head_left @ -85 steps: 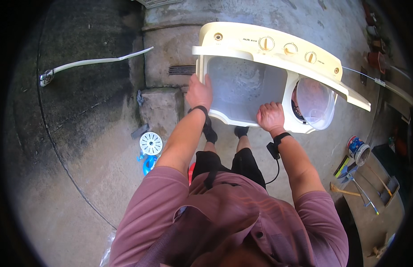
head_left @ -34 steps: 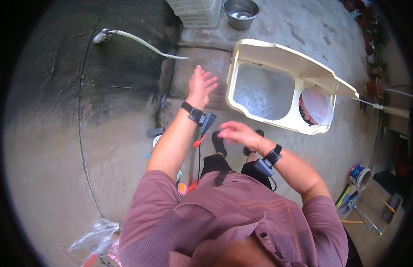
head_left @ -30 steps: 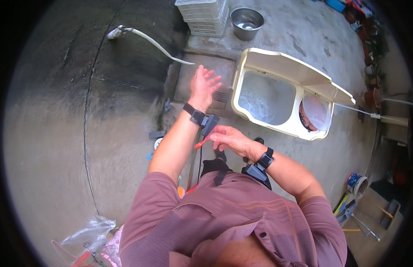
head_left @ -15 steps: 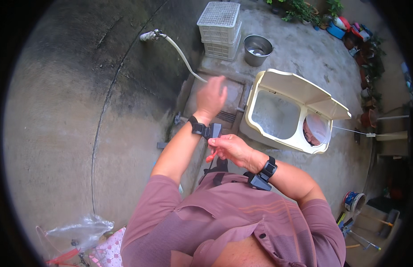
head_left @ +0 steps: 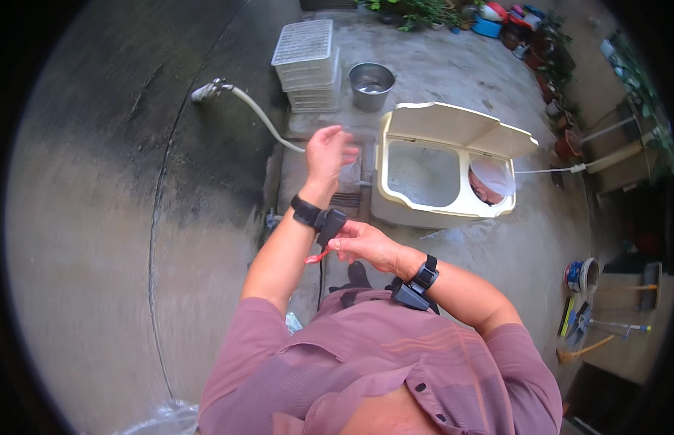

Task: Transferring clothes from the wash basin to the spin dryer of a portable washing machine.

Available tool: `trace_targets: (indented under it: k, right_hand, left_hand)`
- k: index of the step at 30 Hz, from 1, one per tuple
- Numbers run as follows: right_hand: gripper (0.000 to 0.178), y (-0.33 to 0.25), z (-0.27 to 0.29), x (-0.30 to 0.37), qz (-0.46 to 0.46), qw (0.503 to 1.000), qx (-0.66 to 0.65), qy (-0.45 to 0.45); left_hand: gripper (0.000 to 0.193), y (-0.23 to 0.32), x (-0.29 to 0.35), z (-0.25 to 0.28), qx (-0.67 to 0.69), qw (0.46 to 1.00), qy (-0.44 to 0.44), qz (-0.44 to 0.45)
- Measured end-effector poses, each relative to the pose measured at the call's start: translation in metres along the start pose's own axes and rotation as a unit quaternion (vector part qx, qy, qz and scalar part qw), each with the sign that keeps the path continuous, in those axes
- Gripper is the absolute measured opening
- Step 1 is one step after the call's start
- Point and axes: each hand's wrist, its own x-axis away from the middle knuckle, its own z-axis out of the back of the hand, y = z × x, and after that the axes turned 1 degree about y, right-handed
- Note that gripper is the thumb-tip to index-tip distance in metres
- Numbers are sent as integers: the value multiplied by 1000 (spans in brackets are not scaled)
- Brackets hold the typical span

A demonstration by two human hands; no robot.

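Observation:
My left hand (head_left: 327,156) is raised in front of me, open, with its fingers apart and slightly blurred; I see nothing in it. A black strap with a box-shaped device (head_left: 330,223) sits around my left wrist. Just below that device, my right hand (head_left: 366,245) is closed in a pinch on a thin red strip (head_left: 317,256), which sticks out toward my left forearm. The strip's exact kind is too small to tell. My right wrist carries a similar black strapped device (head_left: 413,290).
Ahead to the right stands a cream twin-tub washing machine (head_left: 459,201), lids raised. Beyond are a metal pot (head_left: 372,85) and stacked white crates (head_left: 308,61). A pale hose (head_left: 259,112) hangs from a wall tap (head_left: 219,85). A bucket (head_left: 582,275) and tools lie at right.
The view has swung, so the washing machine, crates and pot appear further left. My left hand's fingers have turned more to the right. The red strip now points left rather than down.

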Motion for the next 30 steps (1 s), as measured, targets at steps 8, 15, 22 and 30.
trace_targets:
  k: [8, 15, 22, 30]
  right_hand:
    - [33, 47, 18, 0, 215, 973, -26, 83]
    - [21, 60, 35, 1, 286, 949, 71, 108]
    - [17, 47, 65, 21, 399, 885, 223, 86]
    - [16, 53, 93, 24, 396, 880, 253, 68]
  left_hand:
    - [13, -48, 18, 0, 257, 944, 51, 198]
    - [14, -61, 25, -10, 242, 943, 75, 217]
    - [16, -66, 16, -45, 225, 950, 41, 214]
    - [19, -67, 12, -84, 229, 947, 17, 223]
